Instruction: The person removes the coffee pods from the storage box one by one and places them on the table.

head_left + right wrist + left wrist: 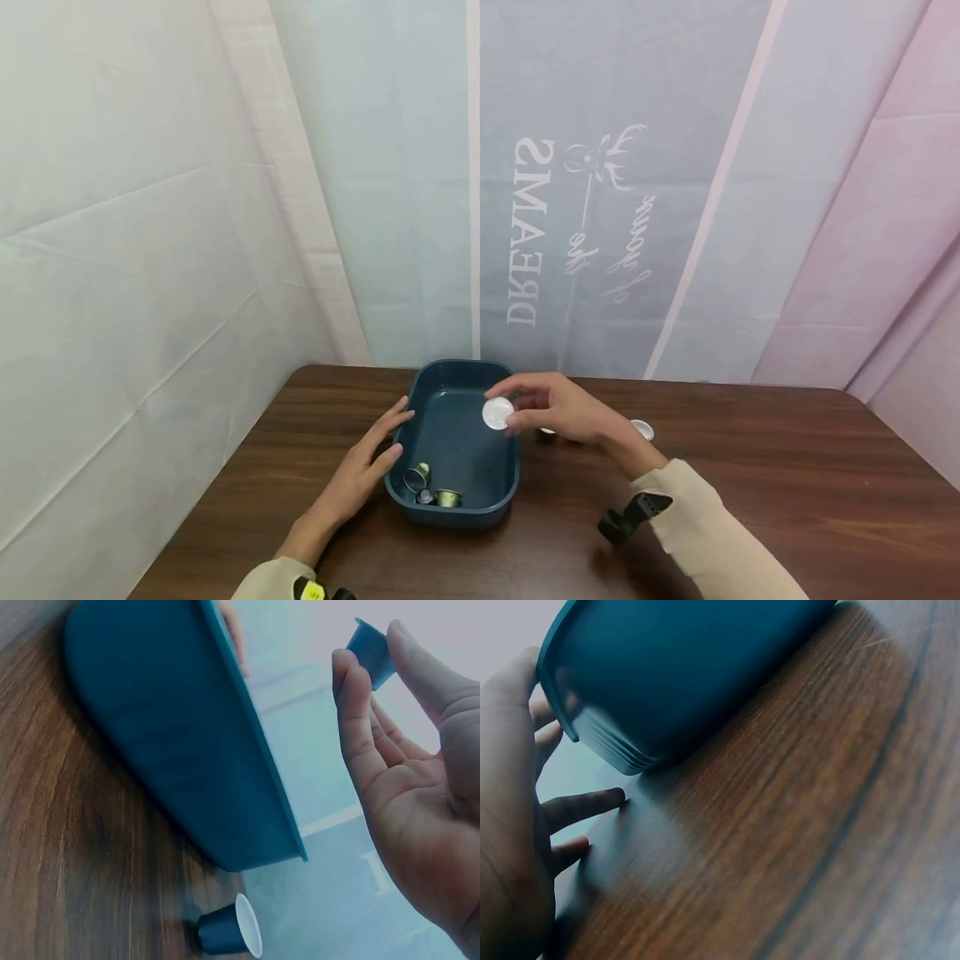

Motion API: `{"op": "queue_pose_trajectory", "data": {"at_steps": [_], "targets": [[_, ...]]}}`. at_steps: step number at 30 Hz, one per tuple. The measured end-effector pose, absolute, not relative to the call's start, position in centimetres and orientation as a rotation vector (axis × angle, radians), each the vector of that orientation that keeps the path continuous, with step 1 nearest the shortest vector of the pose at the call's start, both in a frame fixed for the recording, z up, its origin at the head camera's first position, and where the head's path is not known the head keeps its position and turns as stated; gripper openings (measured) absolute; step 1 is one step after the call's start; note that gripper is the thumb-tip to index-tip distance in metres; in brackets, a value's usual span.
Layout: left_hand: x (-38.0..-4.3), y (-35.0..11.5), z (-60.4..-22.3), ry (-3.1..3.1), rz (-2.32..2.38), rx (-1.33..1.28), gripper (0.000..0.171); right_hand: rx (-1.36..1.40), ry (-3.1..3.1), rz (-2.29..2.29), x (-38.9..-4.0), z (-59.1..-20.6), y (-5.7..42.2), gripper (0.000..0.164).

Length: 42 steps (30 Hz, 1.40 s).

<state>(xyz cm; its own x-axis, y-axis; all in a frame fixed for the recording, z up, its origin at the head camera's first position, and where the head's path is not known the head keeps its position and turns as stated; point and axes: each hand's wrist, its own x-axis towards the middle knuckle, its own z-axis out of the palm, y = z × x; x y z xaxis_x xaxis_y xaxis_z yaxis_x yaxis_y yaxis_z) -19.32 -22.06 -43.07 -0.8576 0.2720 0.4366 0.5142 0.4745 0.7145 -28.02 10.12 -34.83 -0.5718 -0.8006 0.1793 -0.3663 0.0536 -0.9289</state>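
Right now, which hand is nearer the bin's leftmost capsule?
Left: left hand at the left rim of the bin, near the leftmost capsule; right hand by the opposite rim.

Pale glare marks the tabletop (847, 527); wrist views look hazy.

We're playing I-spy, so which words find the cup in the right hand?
On the brown table, find the blue tray. In the head view, the right hand at its right side pinches a small cup, round white face showing. It alone is held; other cups lie in the tray or on the table.
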Motion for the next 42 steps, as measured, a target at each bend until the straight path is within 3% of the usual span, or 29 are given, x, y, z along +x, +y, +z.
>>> {"op": "queue_pose_trajectory", "data": {"at_steps": [8, 15, 28, 42], "targets": [[-18.0, -21.3, -40.9, -2.455, -1.320, -0.676, 0.046, -1.122, 2.015, -1.593, -27.6, -35.5, 12.4, 0.041], [-18.5, -21.6, -41.5, -2.457, -1.299, -0.704, 0.045, -1.233, 2.004, -1.665, -26.8, -36.6, 14.0, 0.040], [-20.0, -22.6, -44.2, -2.461, -1.302, -0.672, 0.048, -1.170, 1.957, -1.783, -25.5, -39.6, 15.9, 0.040], [-18.7, -21.7, -42.0, -2.424, -1.347, -0.694, 0.046, -1.122, 2.065, -1.707, -24.6, -42.1, 16.2, 0.037]]}}
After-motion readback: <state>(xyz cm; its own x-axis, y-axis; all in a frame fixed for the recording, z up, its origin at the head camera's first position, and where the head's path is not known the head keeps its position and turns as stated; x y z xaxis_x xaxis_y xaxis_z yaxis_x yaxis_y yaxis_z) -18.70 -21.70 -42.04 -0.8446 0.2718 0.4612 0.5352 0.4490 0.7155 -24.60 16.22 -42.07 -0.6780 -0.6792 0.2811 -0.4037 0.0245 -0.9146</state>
